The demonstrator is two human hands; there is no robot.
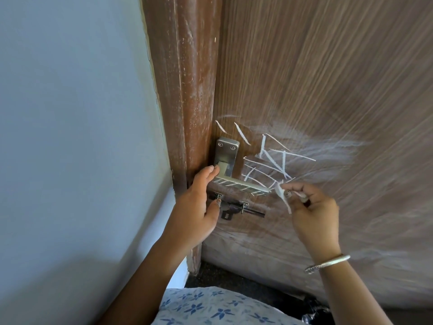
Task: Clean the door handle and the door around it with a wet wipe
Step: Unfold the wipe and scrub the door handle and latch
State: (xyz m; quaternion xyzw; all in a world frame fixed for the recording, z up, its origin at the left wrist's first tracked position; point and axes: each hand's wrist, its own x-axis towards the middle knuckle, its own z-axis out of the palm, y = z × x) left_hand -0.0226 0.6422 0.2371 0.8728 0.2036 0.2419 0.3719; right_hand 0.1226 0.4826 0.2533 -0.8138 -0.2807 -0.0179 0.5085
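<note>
Nothing readable in this one, honestly. The white strokes (276, 160) on the door (328, 66) are just crossed scribbles, not letters or numbers. The metal handle plate (226, 156) has no brand or stamp I can make out.
</note>
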